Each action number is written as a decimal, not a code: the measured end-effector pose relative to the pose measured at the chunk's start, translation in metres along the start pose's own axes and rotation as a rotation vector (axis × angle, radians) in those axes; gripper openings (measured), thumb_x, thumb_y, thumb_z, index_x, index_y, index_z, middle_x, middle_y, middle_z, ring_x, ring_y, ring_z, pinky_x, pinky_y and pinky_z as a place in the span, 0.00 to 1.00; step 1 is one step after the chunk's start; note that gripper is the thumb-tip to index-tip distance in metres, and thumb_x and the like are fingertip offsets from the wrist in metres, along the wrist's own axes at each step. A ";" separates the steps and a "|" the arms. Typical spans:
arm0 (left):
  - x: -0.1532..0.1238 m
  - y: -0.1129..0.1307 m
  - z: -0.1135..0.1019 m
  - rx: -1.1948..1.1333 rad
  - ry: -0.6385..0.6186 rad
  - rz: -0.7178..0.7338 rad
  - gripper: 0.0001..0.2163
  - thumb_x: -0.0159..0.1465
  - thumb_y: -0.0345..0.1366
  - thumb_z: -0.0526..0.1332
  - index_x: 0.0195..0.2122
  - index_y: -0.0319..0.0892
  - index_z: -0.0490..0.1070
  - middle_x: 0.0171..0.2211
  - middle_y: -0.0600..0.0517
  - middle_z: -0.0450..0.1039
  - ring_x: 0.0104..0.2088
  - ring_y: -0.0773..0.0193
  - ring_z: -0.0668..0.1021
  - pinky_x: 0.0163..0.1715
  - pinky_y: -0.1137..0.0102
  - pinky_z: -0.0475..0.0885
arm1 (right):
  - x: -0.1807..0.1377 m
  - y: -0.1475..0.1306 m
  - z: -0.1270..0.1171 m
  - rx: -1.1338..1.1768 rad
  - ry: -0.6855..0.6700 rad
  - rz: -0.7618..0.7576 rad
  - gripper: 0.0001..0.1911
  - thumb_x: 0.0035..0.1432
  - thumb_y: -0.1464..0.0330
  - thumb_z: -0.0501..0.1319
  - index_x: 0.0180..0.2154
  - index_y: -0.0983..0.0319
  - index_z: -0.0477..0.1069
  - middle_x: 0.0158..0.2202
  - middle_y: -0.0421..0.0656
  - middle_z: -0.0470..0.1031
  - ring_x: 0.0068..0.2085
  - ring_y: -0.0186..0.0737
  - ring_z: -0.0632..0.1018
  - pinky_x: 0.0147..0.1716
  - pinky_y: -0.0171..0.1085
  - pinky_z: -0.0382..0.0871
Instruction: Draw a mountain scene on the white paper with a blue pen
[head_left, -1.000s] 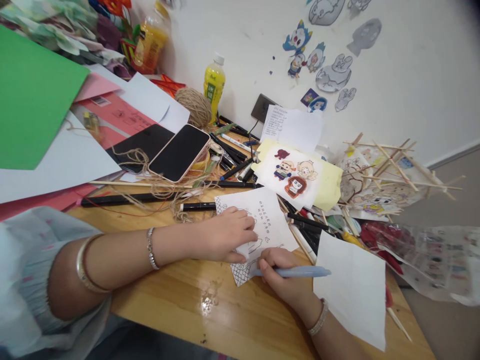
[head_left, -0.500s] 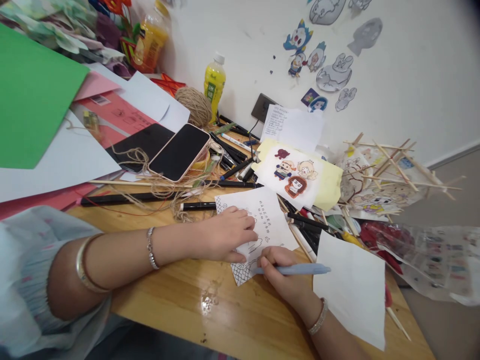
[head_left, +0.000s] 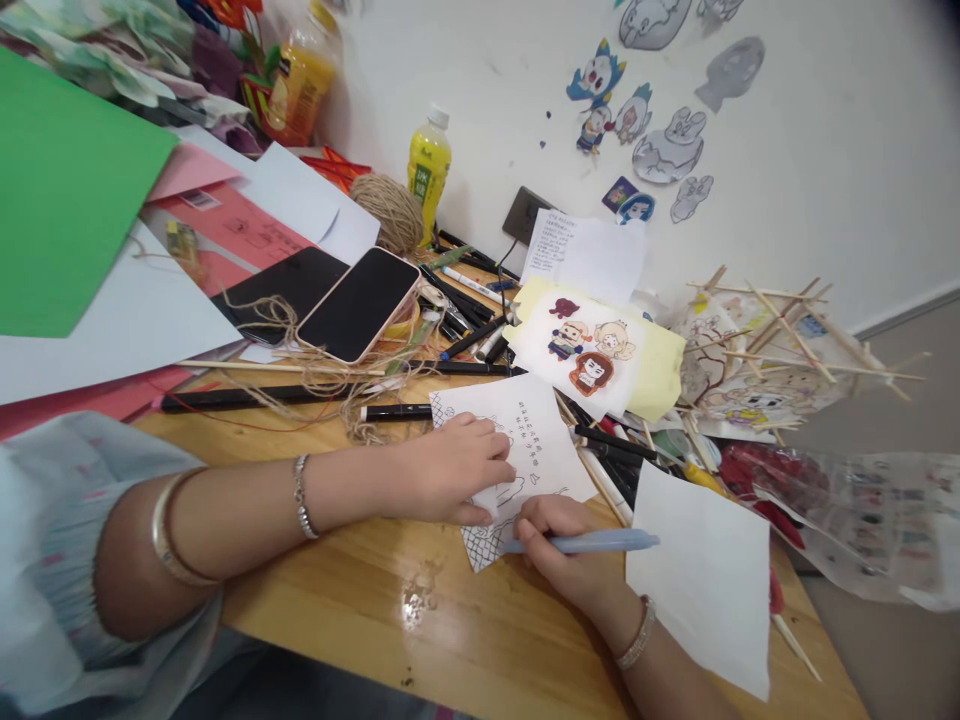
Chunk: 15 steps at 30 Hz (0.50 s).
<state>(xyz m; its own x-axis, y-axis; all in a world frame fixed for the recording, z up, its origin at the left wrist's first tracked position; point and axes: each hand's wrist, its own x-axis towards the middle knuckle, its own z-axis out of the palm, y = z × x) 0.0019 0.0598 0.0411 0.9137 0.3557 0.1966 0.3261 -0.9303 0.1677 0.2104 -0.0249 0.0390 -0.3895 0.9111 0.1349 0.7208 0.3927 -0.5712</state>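
My left hand (head_left: 461, 470) lies flat with its fingers apart, resting on a sheet of drawing paper (head_left: 547, 440). Black line drawings, handwritten characters and a cross-hatched border cover that paper, part of it hidden beneath the hand. In my right hand (head_left: 559, 545) is a light blue pen (head_left: 607, 541), gripped between thumb and fingers. Its tip points left at the hatched lower corner of the sheet. A blank white sheet (head_left: 701, 590) lies just right of my right hand.
A phone (head_left: 360, 305), tangled twine (head_left: 390, 212) and several black markers (head_left: 397, 412) crowd the table behind my left arm. Coloured cartoon drawings (head_left: 592, 350) lean at the back, near a stick-and-paper construction (head_left: 772, 350). A yellow bottle (head_left: 430, 170) stands by the wall.
My right hand and the pen have shifted slightly to the left over the paper's hatched corner. My left hand has stayed put.
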 end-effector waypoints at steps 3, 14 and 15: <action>0.000 0.000 0.000 0.000 -0.001 -0.001 0.19 0.59 0.45 0.71 0.47 0.43 0.74 0.43 0.46 0.73 0.44 0.51 0.73 0.42 0.61 0.60 | 0.000 0.000 0.000 -0.009 -0.005 0.000 0.17 0.58 0.72 0.55 0.19 0.58 0.54 0.20 0.38 0.69 0.25 0.36 0.72 0.26 0.34 0.66; -0.001 0.001 0.001 0.000 0.021 0.002 0.18 0.58 0.45 0.72 0.46 0.43 0.74 0.43 0.47 0.73 0.43 0.52 0.72 0.42 0.61 0.61 | 0.000 0.001 0.001 -0.018 0.022 -0.026 0.16 0.57 0.72 0.53 0.20 0.57 0.52 0.20 0.38 0.68 0.24 0.38 0.71 0.26 0.35 0.66; -0.001 0.001 0.001 0.000 0.024 0.003 0.18 0.58 0.45 0.72 0.46 0.43 0.74 0.43 0.47 0.73 0.43 0.52 0.72 0.42 0.61 0.61 | 0.000 0.001 0.001 -0.018 0.028 -0.022 0.16 0.57 0.71 0.53 0.20 0.57 0.52 0.19 0.38 0.68 0.24 0.38 0.71 0.25 0.35 0.66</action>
<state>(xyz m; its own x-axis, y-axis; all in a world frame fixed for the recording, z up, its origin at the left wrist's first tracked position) 0.0015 0.0587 0.0405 0.9084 0.3552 0.2203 0.3236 -0.9313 0.1674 0.2103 -0.0243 0.0373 -0.3897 0.9052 0.1697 0.7223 0.4147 -0.5534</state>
